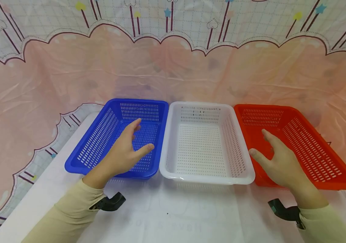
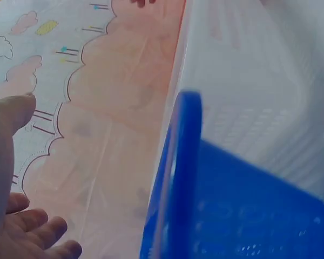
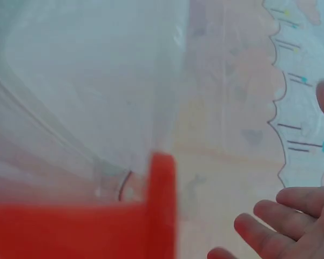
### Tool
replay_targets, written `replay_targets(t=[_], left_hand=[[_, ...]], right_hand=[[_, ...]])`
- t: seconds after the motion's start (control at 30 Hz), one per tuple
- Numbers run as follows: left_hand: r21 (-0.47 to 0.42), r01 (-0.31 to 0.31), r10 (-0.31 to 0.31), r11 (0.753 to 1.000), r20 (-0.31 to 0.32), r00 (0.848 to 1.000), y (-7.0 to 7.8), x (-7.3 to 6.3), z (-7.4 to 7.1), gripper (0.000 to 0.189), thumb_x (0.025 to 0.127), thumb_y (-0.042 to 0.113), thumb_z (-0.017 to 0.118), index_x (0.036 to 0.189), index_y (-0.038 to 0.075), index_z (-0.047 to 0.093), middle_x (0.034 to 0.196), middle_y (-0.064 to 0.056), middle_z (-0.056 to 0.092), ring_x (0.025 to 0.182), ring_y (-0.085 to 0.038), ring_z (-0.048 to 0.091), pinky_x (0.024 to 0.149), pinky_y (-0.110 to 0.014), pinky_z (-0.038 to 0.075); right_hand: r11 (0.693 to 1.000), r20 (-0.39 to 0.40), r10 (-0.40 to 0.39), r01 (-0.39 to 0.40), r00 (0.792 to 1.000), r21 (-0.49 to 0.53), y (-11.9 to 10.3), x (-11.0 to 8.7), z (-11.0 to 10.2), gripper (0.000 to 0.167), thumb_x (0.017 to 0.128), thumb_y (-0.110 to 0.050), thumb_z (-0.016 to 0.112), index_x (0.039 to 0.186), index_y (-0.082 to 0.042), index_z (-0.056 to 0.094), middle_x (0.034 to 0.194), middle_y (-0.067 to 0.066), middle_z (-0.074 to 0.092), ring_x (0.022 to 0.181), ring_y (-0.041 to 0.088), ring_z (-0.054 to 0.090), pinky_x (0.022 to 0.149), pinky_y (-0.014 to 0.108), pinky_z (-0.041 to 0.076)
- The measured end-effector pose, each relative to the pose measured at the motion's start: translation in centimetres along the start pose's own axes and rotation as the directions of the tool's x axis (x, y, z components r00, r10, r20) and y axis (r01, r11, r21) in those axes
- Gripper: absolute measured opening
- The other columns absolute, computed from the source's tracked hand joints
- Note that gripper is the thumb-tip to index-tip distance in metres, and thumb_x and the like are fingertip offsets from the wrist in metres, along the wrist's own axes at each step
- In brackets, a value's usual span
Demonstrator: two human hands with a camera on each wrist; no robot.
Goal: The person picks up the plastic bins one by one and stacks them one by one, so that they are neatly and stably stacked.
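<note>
My left hand (image 1: 124, 153) hovers over the blue basket (image 1: 81, 162), thumb and fingers spread apart with nothing between them. Over the red basket (image 1: 328, 152) is my right hand (image 1: 282, 163), its fingers extended, thumb pointing toward the white basket (image 1: 206, 179) in the middle. All three baskets are perforated plastic and hold nothing. In the left wrist view the loose fingers (image 2: 35, 226) show beside the blue rim. The right wrist view has spread fingers (image 3: 281, 226) to the right of the red rim.
The baskets stand side by side on a white-covered table (image 1: 167, 216). Behind them rises a peach cloth (image 1: 173, 74) with a scalloped border and candle-like prints. Each wrist carries a black strap-on mount (image 1: 109, 202).
</note>
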State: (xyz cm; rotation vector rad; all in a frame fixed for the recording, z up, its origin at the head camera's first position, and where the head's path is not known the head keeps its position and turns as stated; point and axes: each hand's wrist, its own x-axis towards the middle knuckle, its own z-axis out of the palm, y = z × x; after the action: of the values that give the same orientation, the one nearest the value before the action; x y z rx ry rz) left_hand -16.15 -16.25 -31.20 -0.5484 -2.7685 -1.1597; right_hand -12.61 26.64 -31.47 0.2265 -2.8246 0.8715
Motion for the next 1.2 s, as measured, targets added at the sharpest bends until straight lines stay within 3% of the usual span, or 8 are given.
replay_targets(t=[0.17, 0.4, 0.57, 0.73, 0.9, 0.97, 1.2], left_hand=[[-0.097, -0.02, 0.019, 0.995, -0.005, 1.0, 0.7, -0.7, 1.3, 0.081, 0.095, 0.027, 0.07, 0.156, 0.002, 0.024, 0.156, -0.022, 0.032, 0.142, -0.039, 0.035, 0.11, -0.054, 0.036], [-0.203, 0.011, -0.002, 0.979, 0.043, 0.999, 1.1, -1.7, 2.6, 0.074, 0.095, 0.022, 0.071, 0.154, 0.004, 0.03, 0.154, -0.022, 0.037, 0.135, -0.043, 0.044, 0.106, -0.053, 0.04], [-0.256, 0.031, -0.015, 0.966, 0.067, 0.998, 1.4, -2.4, 3.2, 0.073, 0.094, 0.022, 0.071, 0.153, 0.007, 0.032, 0.151, -0.022, 0.041, 0.133, -0.044, 0.046, 0.105, -0.053, 0.041], [-0.312, 0.021, 0.003, 0.95, 0.079, 0.997, 1.6, -2.6, 3.9, 0.07, 0.094, 0.019, 0.072, 0.151, 0.005, 0.034, 0.152, -0.019, 0.04, 0.137, -0.037, 0.044, 0.107, -0.048, 0.04], [-0.331, 0.024, 0.004, 0.943, 0.084, 0.996, 1.8, -2.8, 4.4, 0.07, 0.093, 0.016, 0.072, 0.151, 0.003, 0.034, 0.153, -0.016, 0.04, 0.138, -0.033, 0.043, 0.106, -0.046, 0.042], [-0.336, 0.028, 0.002, 0.941, 0.089, 0.996, 1.8, -2.9, 4.5, 0.071, 0.093, 0.017, 0.073, 0.151, 0.002, 0.034, 0.154, -0.016, 0.04, 0.138, -0.032, 0.043, 0.106, -0.045, 0.043], [-0.34, 0.041, -0.004, 0.94, 0.109, 0.994, 1.8, -3.5, 4.9, 0.069, 0.094, 0.023, 0.072, 0.15, 0.002, 0.035, 0.153, -0.015, 0.041, 0.139, -0.031, 0.042, 0.106, -0.045, 0.043]], right_hand=[[0.997, -0.017, 0.003, -0.002, 1.0, 0.075, -0.2, -0.9, 0.7, 0.079, 0.098, -0.034, 0.064, 0.157, 0.0, 0.025, 0.15, 0.032, 0.038, 0.12, 0.058, 0.047, 0.087, 0.071, 0.045], [0.987, 0.014, 0.034, -0.036, 0.999, 0.157, -0.3, -2.1, 1.2, 0.079, 0.097, -0.033, 0.066, 0.158, -0.005, 0.025, 0.15, 0.03, 0.039, 0.119, 0.06, 0.049, 0.08, 0.063, 0.054], [0.979, 0.019, 0.045, -0.048, 0.999, 0.198, -0.3, -2.7, 1.5, 0.079, 0.097, -0.032, 0.067, 0.158, -0.005, 0.026, 0.15, 0.029, 0.04, 0.12, 0.059, 0.05, 0.079, 0.06, 0.055], [0.974, 0.008, 0.039, -0.039, 0.999, 0.224, -0.4, -3.3, 1.9, 0.077, 0.096, -0.03, 0.069, 0.156, -0.003, 0.029, 0.15, 0.027, 0.042, 0.123, 0.055, 0.05, 0.085, 0.055, 0.051], [0.971, 0.004, 0.02, -0.02, 1.0, 0.237, -0.5, -3.7, 2.1, 0.075, 0.096, -0.027, 0.069, 0.155, -0.003, 0.031, 0.15, 0.024, 0.044, 0.125, 0.051, 0.051, 0.09, 0.036, 0.05], [0.969, 0.012, 0.019, -0.021, 1.0, 0.245, -0.5, -3.9, 2.1, 0.075, 0.096, -0.027, 0.069, 0.156, -0.004, 0.031, 0.149, 0.024, 0.044, 0.124, 0.051, 0.052, 0.089, 0.034, 0.051], [0.966, 0.043, 0.032, -0.042, 0.999, 0.255, -0.8, -4.6, 2.1, 0.074, 0.097, -0.027, 0.068, 0.156, -0.004, 0.029, 0.148, 0.024, 0.045, 0.122, 0.052, 0.053, 0.09, 0.055, 0.049]])
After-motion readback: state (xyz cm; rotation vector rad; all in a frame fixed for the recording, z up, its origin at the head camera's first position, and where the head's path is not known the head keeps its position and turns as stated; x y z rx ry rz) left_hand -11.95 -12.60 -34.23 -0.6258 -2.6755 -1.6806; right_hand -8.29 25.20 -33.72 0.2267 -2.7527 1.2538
